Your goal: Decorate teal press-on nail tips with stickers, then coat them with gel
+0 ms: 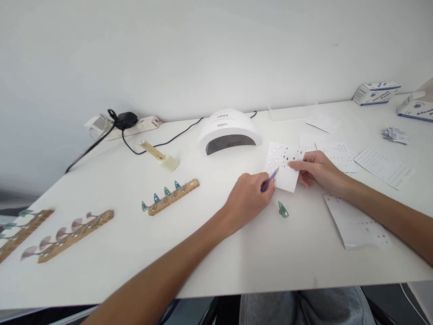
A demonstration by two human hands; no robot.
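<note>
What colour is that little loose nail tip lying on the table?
Green nail tip, clearest in the head view, beside the left hand.

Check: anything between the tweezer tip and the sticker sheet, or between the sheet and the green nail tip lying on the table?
Nothing visible. The left hand holds the purple tweezers with the tip already on the sticker sheet, which the right hand pins down. Bare table separates the sheet from the green nail tip just below it.

Both bare forearms reach forward over the work surface, converging. The left hand is curled knuckles-up — fingertips pinched tight together. The right hand lies lower and flatter, thumb and fingers closed in a light pinch, wrist straight.
</note>
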